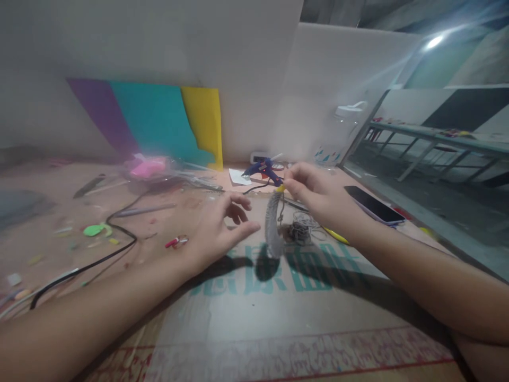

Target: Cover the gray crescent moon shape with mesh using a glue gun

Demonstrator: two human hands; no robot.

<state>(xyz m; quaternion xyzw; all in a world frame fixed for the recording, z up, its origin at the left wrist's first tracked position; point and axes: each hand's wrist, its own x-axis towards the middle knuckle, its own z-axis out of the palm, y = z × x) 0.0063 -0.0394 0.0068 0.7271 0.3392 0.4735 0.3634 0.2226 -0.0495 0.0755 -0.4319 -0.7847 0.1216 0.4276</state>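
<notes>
The right hand (pixel 304 183) pinches the yellow top (pixel 280 189) of a curved gray strip (pixel 273 225), which hangs above the desk (pixel 91 207); just beside it, the left hand (pixel 222 225) holds thumb and fingers apart.

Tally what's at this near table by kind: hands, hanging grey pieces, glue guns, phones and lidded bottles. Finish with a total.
Hands, the bare left hand and bare right hand: 2
Curved grey piece with a yellow end: 1
Dark blue glue gun: 1
Flat black-screened phone: 1
Clear bottle with a white lid: 1
Total: 6
</notes>
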